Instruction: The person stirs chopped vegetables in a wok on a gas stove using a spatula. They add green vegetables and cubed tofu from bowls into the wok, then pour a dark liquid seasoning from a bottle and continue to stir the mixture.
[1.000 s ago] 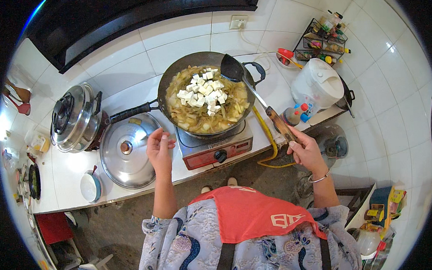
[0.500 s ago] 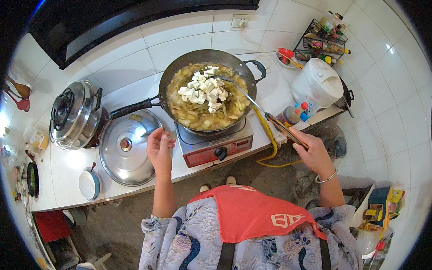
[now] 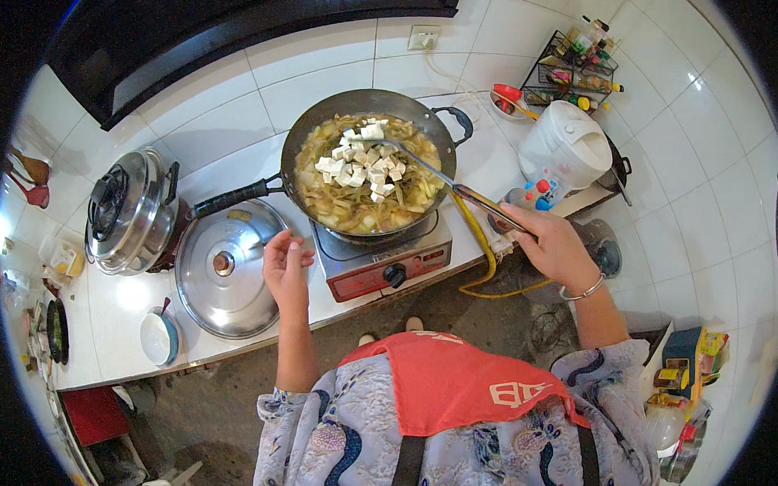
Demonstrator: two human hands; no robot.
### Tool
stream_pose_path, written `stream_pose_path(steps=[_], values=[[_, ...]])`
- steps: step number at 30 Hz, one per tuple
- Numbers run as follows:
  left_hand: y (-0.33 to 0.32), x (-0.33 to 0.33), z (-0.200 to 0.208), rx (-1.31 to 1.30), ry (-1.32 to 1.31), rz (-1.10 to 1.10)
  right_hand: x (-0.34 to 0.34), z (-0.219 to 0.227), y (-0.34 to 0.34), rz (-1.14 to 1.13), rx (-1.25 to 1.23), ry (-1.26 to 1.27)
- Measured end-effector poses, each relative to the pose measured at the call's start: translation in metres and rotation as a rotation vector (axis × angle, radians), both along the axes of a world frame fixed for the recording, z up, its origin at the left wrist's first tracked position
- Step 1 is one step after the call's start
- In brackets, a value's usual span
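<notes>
A black wok [image 3: 436,121] full of yellowish vegetables with white tofu cubes [image 3: 362,162] on top sits on a red portable gas stove [image 3: 381,265]. My right hand [image 3: 552,246] grips the handle of a long metal spatula [image 3: 438,174], whose blade is down in the food among the cubes. My left hand [image 3: 284,268] hovers with loosely spread fingers over the counter, between the stove and a large steel lid [image 3: 227,266], just below the wok's black handle [image 3: 233,197]. It holds nothing.
A lidded steel pot [image 3: 131,209] stands at the left, a small white bowl [image 3: 159,337] near the counter's front edge. A white rice cooker [image 3: 566,147], small bottles [image 3: 533,193] and a spice rack [image 3: 575,61] stand right. A yellow gas hose [image 3: 484,257] hangs off the counter.
The spatula, first raised over the wok's far right rim, has dropped into the food and now lies among the tofu cubes. My right hand moved slightly; my left hand stayed put.
</notes>
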State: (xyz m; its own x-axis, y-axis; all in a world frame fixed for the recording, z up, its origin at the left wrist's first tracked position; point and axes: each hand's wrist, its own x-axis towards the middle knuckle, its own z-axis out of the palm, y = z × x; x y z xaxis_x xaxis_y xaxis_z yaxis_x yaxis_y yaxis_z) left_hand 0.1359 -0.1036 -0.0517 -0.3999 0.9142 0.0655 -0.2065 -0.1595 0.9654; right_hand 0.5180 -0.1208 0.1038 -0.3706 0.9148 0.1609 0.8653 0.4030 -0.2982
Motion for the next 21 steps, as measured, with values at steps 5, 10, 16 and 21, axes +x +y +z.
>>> stream_pose_path(steps=[5,10,16,21], values=[[-0.004,-0.006,-0.002,-0.015,0.012,0.010,-0.015,0.008,-0.001,-0.039,-0.165,0.189],[-0.009,-0.014,-0.009,-0.037,-0.027,0.038,-0.019,0.002,-0.015,0.047,-0.231,0.156],[-0.002,-0.011,-0.003,-0.032,0.016,0.030,-0.013,0.015,-0.039,0.058,-0.192,0.057],[0.011,0.001,0.000,0.005,-0.005,-0.026,-0.013,0.001,-0.039,0.057,-0.097,0.155]])
